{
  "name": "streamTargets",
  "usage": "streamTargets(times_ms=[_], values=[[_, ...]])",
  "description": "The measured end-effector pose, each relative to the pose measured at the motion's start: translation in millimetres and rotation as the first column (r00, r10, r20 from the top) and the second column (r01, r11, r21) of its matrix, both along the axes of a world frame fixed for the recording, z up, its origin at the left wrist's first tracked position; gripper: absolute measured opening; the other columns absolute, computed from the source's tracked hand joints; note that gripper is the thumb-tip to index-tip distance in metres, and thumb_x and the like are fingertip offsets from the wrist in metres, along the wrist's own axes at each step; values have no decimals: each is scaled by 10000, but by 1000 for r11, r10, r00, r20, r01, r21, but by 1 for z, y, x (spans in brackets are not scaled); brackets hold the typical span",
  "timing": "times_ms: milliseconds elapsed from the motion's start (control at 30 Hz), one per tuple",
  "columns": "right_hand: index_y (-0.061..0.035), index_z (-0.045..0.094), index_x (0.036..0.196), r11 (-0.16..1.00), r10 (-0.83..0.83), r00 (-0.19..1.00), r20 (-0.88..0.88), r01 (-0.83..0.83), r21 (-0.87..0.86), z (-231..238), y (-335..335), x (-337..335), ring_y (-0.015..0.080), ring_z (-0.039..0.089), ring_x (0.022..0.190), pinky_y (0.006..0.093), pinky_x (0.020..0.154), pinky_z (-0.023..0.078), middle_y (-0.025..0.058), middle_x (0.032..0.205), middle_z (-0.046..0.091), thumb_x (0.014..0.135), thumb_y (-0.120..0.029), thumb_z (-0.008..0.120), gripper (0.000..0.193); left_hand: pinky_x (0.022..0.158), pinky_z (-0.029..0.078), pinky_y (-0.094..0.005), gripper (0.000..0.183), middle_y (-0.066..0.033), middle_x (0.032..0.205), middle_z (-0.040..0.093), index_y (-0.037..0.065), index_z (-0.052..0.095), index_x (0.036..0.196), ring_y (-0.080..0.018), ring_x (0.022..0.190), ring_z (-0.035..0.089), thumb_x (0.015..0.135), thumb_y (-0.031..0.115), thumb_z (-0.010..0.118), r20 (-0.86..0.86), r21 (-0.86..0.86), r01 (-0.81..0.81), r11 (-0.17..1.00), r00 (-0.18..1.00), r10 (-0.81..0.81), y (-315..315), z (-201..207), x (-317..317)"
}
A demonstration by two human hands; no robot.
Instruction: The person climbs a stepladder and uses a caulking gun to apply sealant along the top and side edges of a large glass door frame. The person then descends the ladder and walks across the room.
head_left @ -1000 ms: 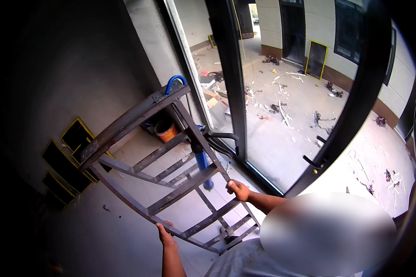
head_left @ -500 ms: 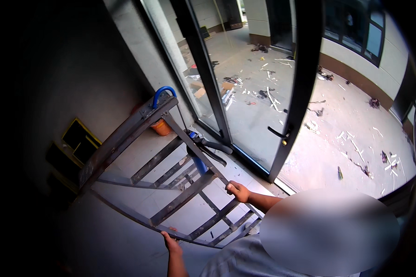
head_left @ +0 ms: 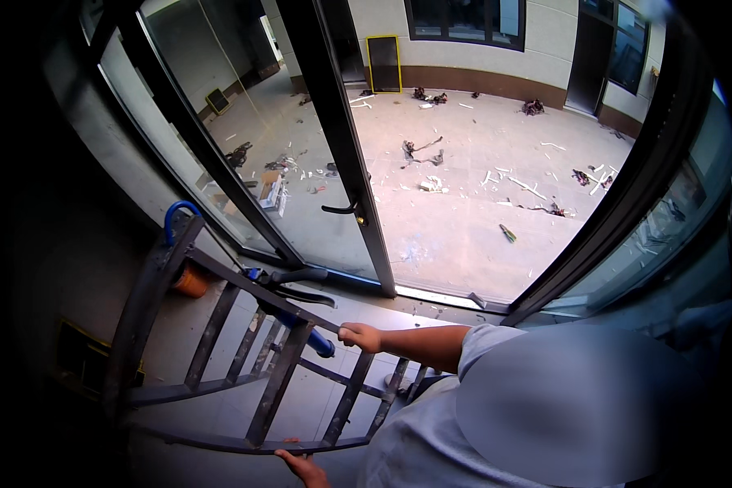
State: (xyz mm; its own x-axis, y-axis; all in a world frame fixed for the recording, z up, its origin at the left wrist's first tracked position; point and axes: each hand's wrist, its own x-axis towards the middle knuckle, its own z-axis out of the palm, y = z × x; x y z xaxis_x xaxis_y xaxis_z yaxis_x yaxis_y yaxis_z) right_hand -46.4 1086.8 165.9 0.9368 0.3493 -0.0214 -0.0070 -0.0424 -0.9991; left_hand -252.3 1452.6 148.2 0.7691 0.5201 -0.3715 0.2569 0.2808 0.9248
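A dark metal stepladder lies tilted across the lower left, its rungs spattered with pale marks. My right hand is closed around its upper side rail. Lower down, my left hand grips the near rail, its thumb below and fingertips showing past the rail. On the ladder's far end sits a blue curved loop. What looks like a caulking gun, with a blue tube and black handles, rests at or just behind the upper rail; how it is supported cannot be made out.
A black-framed glass door with a lever handle stands beyond the ladder. Outside, white strips and dark scraps litter the pale floor, with a green bottle-like item. An orange bucket stands behind the ladder. Yellow-edged panels lean nearby.
The view has swung to the right, bringing the doorway and outside floor toward the middle. The ladder now appears farther left and lower, still held in both hands.
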Motion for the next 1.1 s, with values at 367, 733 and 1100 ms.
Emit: streamTargets(times_ms=[367, 733, 1100], values=[[-11, 705, 1046, 871, -186, 982, 37, 182, -456, 132, -68, -42, 340, 660, 960, 444, 881, 502, 213, 987, 692, 920, -501, 600, 517, 1125, 293, -523, 703, -126, 1447, 455, 59, 386, 1446, -307, 1365, 398, 981, 580, 468, -90, 54, -20, 998, 996, 24, -38, 126, -45], [-59, 549, 673, 842, 106, 618, 779, -472, 260, 530, -83, -149, 105, 473, 510, 272, 463, 359, 24, 609, 514, 889, -252, 742, 348, 1092, 380, -384, 403, -187, 1349, 549, -48, 484, 1341, -269, 1258, 527, 1002, 169, 508, 530, 837, -368, 405, 731, -430, 5, 455, -17], [17, 617, 952, 714, 195, 658, 727, -603, 354, 566, -77, -195, 209, 579, 527, 332, 455, 463, 171, 756, 614, 831, -303, 785, 381, 1038, 409, -426, 660, -227, 1314, 571, 0, 547, 1319, -396, 1233, 525, 977, 562, 478, -98, 993, 87, -79, 984, -150, -44, 566, 86]])
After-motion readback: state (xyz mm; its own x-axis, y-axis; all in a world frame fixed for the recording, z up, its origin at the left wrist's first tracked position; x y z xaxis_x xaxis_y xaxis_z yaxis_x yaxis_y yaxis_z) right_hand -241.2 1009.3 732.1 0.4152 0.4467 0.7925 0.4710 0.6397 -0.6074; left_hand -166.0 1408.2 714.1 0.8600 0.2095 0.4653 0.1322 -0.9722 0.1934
